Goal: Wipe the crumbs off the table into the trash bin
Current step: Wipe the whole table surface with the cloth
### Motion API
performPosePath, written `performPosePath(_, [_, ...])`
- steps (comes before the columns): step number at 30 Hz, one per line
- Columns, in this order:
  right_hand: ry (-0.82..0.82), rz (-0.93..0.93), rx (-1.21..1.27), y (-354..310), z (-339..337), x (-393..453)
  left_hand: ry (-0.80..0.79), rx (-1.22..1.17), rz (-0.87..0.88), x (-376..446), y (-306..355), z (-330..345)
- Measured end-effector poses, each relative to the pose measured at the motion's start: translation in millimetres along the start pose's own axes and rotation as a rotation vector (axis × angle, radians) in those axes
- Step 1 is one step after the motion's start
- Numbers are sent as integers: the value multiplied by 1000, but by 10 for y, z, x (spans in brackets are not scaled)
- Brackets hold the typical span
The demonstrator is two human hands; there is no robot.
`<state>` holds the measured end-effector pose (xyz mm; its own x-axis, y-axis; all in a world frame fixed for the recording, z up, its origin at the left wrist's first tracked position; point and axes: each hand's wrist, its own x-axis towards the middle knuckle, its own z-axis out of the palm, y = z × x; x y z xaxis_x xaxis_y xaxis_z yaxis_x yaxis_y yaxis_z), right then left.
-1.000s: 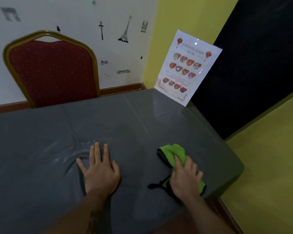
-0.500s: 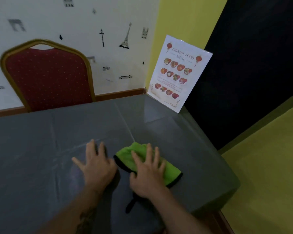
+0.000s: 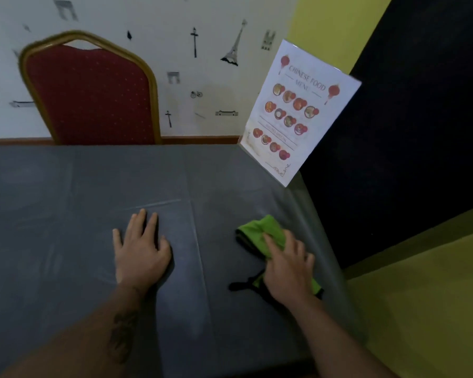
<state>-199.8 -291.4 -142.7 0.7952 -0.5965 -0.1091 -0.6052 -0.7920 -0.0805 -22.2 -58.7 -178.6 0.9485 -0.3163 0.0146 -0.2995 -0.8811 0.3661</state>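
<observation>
**Cloth near the right edge, no bin in sight**

On the grey bench [image 3: 66, 214], seen from the head camera, the right hand [image 3: 287, 271] presses a green cloth [image 3: 260, 231] flat, close to the right-hand edge. Its fingers [image 3: 271, 241] lie straight and slightly apart on top of the cloth, not curled round it. The left hand [image 3: 139, 252] rests palm-down well apart from the cloth, fingers straight and nearly together, holding nothing. A standing menu card [image 3: 301, 110] sits at the far right corner, and a red chair [image 3: 93, 96] stands behind the far edge.

Crumbs are too small to make out on the dark surface, and no trash bin shows anywhere. The risk, as I judge it, is that a stroke over this edge drops crumbs on the floor. A longer sweep toward the corner could also knock the menu card over.
</observation>
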Motion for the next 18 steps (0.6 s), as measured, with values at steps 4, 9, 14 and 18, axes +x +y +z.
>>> performPosePath(4, [25,175,-26,607,-99,74,17,18,-15,2,12,22])
performPosePath(9, [30,184,78,339,-204,210,31,32,-21,11,38,34])
performPosePath(14, [-31,-282,147,-633,-111,183,49,33,-26,14,43,45])
performPosePath(18, [-192,-431,11,-839,-21,319,65,36,-20,16,35,63])
